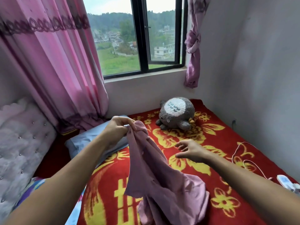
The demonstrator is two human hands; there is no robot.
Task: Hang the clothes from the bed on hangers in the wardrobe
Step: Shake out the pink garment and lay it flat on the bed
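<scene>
Mauve, soft and crumpled, the garment (pixel 155 172) dangles from your left hand (pixel 119 127), which pinches its top edge above the red floral blanket (pixel 211 135); its lower folds pool there. Your right hand (pixel 191 151) hovers beside it, fingers spread, holding nothing.

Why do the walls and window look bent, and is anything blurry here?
Head view: the wide-angle lens leans the window frame and stretches the forearms; soft daylight from the window, no harsh glare; the right hand and pink garment look slightly blurred.
</scene>
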